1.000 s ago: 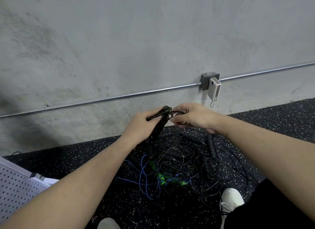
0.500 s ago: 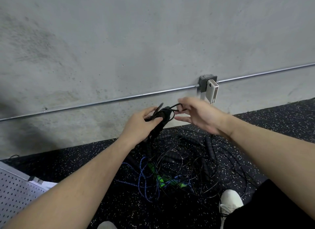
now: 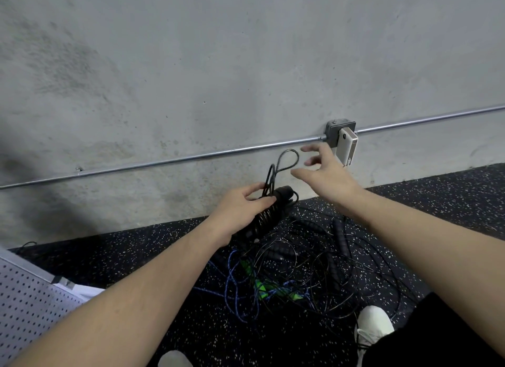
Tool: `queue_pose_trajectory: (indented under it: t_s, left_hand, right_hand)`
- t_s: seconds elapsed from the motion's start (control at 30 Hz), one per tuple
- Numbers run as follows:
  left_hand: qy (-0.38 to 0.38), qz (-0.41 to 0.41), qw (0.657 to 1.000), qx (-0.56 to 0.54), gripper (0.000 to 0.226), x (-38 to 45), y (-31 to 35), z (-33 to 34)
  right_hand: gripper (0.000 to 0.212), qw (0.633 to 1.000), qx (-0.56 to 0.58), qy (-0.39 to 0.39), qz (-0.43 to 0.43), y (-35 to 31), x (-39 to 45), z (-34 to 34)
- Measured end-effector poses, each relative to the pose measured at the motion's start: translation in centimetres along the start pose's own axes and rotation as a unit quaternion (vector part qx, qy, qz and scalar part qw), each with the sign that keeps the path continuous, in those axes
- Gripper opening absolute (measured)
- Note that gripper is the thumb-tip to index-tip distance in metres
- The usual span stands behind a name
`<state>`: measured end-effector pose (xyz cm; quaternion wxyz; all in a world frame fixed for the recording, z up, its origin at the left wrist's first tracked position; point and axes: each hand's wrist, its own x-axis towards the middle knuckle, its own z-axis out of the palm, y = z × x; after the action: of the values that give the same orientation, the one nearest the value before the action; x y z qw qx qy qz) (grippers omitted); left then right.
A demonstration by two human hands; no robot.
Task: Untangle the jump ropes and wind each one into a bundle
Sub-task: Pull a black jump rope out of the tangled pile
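One black rope bundle [image 3: 269,215], coiled tight, apparently loose loop atop

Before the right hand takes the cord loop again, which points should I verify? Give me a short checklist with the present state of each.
1. Left hand holds the black wound handles: ok.
2. Cord loop stands free above the handles: ok.
3. Right hand open, holding nothing, beside the loop: ok.
4. Held rope separated from the tangled pile on the floor: cannot tell; black cords trail down into it.
5. Blue rope and green handles untangled: not ok, they lie in the pile.
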<state>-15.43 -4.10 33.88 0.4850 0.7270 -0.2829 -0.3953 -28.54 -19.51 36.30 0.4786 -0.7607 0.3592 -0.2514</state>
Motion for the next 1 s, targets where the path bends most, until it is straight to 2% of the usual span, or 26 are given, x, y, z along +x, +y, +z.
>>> queue_pose_trajectory:
  t_s: [0.07,0.1,0.2,0.23,0.3,0.43,0.5,0.6,0.67,0.73,0.8,0.93,1.0]
  left_hand:
    - [0.006,-0.012,1.0,-0.021,0.043,0.0,0.1,0.2]
    - [0.012,-0.011,1.0,-0.027,0.042,0.1,0.0,0.2]
    - [0.029,0.0,0.999,-0.033,0.033,0.1,0.2,0.4]
    - [0.032,0.007,0.999,-0.031,0.03,0.1,0.2,0.5]
    - [0.034,0.021,0.999,-0.021,0.029,0.0,0.3,0.7]
    - [0.051,0.041,0.998,0.017,0.037,-0.2,0.5,-0.2]
    - [0.078,0.056,0.994,0.05,0.038,0.1,0.5,-0.8]
    - [0.1,0.086,0.983,0.13,0.033,0.2,0.6,-1.6]
    - [0.115,0.091,0.975,0.164,0.032,0.3,0.5,-2.1]
    - [0.125,0.091,0.97,0.187,0.03,0.4,0.4,-2.6]
    - [0.137,0.093,0.963,0.213,0.029,0.7,0.1,-3.1]
    - [0.152,0.09,0.961,0.213,0.025,1.1,0.5,-3.8]
    - [0.162,0.101,0.955,0.227,0.024,1.0,0.5,-3.8]
  right_hand:
    - [0.017,0.989,-0.071,0.058,-0.112,-0.2,-0.2,-0.1]
    - [0.009,0.986,-0.076,0.046,-0.139,-0.4,-0.4,-0.1]
    - [0.02,0.968,-0.125,-0.104,-0.192,-0.6,-1.2,0.9]
    - [0.023,0.953,-0.152,-0.127,-0.229,-0.4,-1.4,1.4]
    - [0.026,0.942,-0.156,-0.111,-0.277,0.0,-1.2,1.9]
    - [0.025,0.985,-0.026,-0.094,-0.139,-1.1,-0.9,0.4]
    - [0.026,0.989,0.049,-0.061,-0.124,-0.9,-0.2,0.0]
    - [0.027,0.982,0.155,-0.054,-0.095,-1.2,0.4,-0.4]
    - [0.027,0.989,0.113,-0.046,-0.08,-1.2,0.5,-0.9]
    - [0.026,0.994,-0.012,-0.036,-0.101,-1.1,0.5,-1.6]
    - [0.029,0.981,-0.115,-0.055,-0.146,-0.7,0.5,-2.4]
    - [0.048,0.967,-0.188,-0.074,-0.157,-0.9,0.4,-2.9]
    - [0.049,0.959,-0.234,-0.061,-0.145,-1.5,0.5,-2.9]
